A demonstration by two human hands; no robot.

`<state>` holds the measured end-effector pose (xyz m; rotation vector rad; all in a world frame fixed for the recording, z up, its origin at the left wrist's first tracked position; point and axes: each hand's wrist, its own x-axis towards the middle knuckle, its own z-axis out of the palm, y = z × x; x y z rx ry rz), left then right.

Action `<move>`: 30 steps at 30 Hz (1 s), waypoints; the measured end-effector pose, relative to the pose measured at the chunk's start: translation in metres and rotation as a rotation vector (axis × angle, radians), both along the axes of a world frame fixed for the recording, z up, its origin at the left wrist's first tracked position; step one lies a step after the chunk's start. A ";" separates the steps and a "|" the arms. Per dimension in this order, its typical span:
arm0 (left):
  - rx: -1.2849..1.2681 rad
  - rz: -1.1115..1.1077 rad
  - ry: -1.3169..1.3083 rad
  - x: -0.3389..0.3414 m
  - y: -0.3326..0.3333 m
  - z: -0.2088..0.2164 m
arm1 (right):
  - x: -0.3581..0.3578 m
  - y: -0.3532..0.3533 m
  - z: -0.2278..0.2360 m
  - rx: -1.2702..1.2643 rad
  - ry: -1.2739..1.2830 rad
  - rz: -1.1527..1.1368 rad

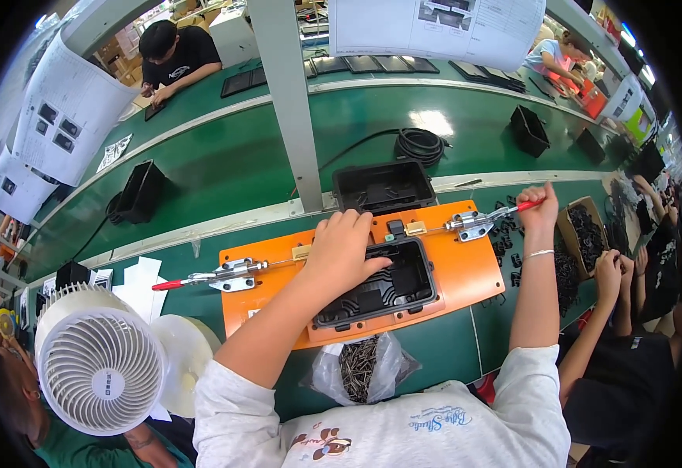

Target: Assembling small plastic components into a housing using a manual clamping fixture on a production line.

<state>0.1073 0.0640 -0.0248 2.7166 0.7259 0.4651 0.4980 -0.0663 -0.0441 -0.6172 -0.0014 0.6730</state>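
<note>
An orange fixture plate [465,261] lies on the green bench in front of me, with a black plastic housing [403,285] seated in its middle. My left hand [341,253] rests over the housing's left far corner, fingers stretched and thumb apart. At the right, my right hand [541,207] is wrapped round the red handle of a toggle clamp [473,225]. A second toggle clamp [235,274] with a red handle sits on the plate's left side, and no hand touches it. Part of the housing is hidden under my left hand.
A clear bag of metal screws [360,366] lies close to my body. A white fan [103,366] stands at the left. Behind the plate is an open black box [384,187], with a coiled black cable [421,146] beyond. A carton of small black parts [582,230] sits near a co-worker's hands [614,273].
</note>
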 end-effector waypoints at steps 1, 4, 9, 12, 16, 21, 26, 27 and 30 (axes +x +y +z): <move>0.015 0.002 -0.017 0.000 0.000 -0.001 | -0.011 0.002 0.014 0.007 -0.159 -0.004; 0.004 0.008 -0.023 0.000 0.000 -0.002 | -0.075 0.023 0.061 -0.125 -0.795 0.015; 0.030 0.001 -0.059 -0.001 0.002 -0.005 | -0.176 0.045 0.035 -0.715 -2.090 0.025; 0.021 0.009 -0.071 -0.003 0.002 -0.004 | -0.170 0.044 0.045 -0.665 -1.955 0.207; 0.090 -0.009 -0.309 -0.031 -0.003 0.014 | -0.142 0.036 0.051 -0.423 -1.267 0.110; -0.359 0.355 -0.936 -0.126 -0.010 0.009 | -0.048 0.005 0.063 -0.582 -1.148 -0.790; -0.669 0.801 -1.533 -0.170 -0.013 -0.012 | -0.160 0.028 0.083 -0.535 -1.618 -0.301; -0.740 0.854 -1.623 -0.177 -0.011 -0.016 | -0.193 0.039 0.085 -0.510 -1.755 -0.099; -0.889 0.911 -1.744 -0.202 0.004 -0.041 | -0.260 0.070 0.072 -0.347 -2.215 0.256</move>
